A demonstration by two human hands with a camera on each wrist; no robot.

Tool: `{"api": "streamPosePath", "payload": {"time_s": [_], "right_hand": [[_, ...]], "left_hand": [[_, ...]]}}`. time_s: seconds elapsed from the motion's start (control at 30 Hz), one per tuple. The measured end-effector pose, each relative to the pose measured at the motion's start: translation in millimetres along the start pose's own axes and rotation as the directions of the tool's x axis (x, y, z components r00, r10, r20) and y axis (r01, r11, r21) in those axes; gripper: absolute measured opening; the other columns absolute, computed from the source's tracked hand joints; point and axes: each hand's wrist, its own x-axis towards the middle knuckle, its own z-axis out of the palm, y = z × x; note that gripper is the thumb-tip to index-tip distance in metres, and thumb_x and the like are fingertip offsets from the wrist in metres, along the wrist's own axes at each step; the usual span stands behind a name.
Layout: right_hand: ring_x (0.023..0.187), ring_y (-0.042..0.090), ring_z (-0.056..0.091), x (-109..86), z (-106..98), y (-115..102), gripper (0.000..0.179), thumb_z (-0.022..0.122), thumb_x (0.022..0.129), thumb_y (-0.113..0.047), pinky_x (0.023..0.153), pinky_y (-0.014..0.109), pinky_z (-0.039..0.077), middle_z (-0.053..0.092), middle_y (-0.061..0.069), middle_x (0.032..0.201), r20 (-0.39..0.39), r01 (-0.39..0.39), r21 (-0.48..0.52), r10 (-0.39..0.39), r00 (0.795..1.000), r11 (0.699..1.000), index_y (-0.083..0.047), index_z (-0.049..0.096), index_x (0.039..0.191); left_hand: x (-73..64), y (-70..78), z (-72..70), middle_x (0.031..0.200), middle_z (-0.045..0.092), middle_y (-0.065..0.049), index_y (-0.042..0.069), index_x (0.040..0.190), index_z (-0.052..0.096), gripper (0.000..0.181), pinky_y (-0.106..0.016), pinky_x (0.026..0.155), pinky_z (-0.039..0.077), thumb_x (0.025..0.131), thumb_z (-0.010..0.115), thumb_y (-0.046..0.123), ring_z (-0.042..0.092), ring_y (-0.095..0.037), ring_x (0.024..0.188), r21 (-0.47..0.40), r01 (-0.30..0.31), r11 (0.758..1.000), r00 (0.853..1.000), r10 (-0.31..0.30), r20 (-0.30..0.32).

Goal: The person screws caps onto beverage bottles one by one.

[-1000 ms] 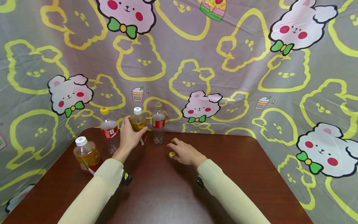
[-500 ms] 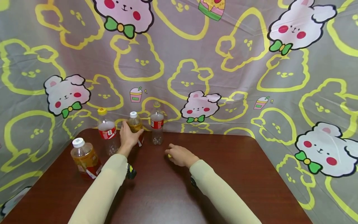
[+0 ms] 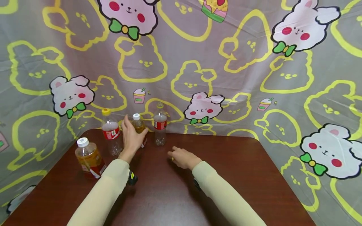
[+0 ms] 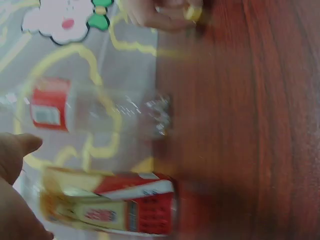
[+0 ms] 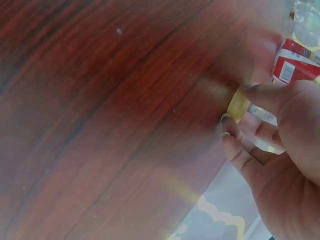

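In the head view my left hand (image 3: 132,139) is beside a white-capped tea bottle (image 3: 138,125) at the back of the table. Its thumb and fingers are spread, and the left wrist view shows the thumb apart from that upright bottle. To the right stands a clear bottle (image 3: 160,125) with a red label; its neck carries a yellow ring, and whether a cap is on it I cannot tell. My right hand (image 3: 183,157), low over the table, pinches a small yellow bottle cap (image 5: 238,105) between thumb and fingertips.
A yellow-capped clear bottle (image 3: 111,131) with a red label stands left of my left hand. Nearer, by the left forearm, is another white-capped tea bottle (image 3: 90,160). A patterned cloth (image 3: 195,75) hangs behind the brown table (image 3: 232,163).
The white-capped bottle by my left hand has shifted back slightly, and the left fingers have come off it. My right hand has turned and dropped a little with the yellow cap.
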Motion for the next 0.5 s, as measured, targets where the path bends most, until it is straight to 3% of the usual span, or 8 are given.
{"api": "streamPosePath", "payload": {"time_s": [0.13,0.27,0.5], "right_hand": [[0.08,0.014,0.057,-2.6,0.3,0.5,0.016,0.063,0.099,-0.014,0.075,0.029,0.052,0.054,0.004,0.104,0.01,0.002,0.012,-0.002,1.0,1.0,-0.019,0.067,0.114],[0.079,0.012,0.057,-4.6,-0.8,1.5,0.016,0.064,0.098,-0.012,0.072,0.026,0.051,0.053,0.001,0.099,0.005,0.009,0.044,-0.01,1.0,0.999,-0.019,0.071,0.112],[0.088,0.012,0.059,-6.6,-3.1,5.6,0.015,0.071,0.094,-0.011,0.079,0.026,0.053,0.059,-0.001,0.099,0.008,0.019,0.052,-0.019,1.0,0.998,-0.016,0.072,0.107]], "left_hand": [[-6.0,21.6,-8.1,0.151,0.032,-0.018,0.013,0.157,0.023,0.102,-0.056,0.107,0.035,0.078,0.086,0.031,0.039,-0.042,0.136,0.022,-0.094,0.995,0.994,0.095,-0.056],[-10.1,39.8,-16.4,0.146,0.037,-0.014,0.014,0.153,0.031,0.094,-0.057,0.102,0.039,0.078,0.085,0.032,0.044,-0.042,0.129,0.027,-0.179,0.983,0.979,0.181,-0.098],[-16.7,64.8,-24.8,0.139,0.044,-0.013,0.013,0.145,0.041,0.08,-0.056,0.092,0.045,0.08,0.084,0.029,0.051,-0.038,0.122,-0.019,-0.287,0.958,0.954,0.284,-0.094]]}}
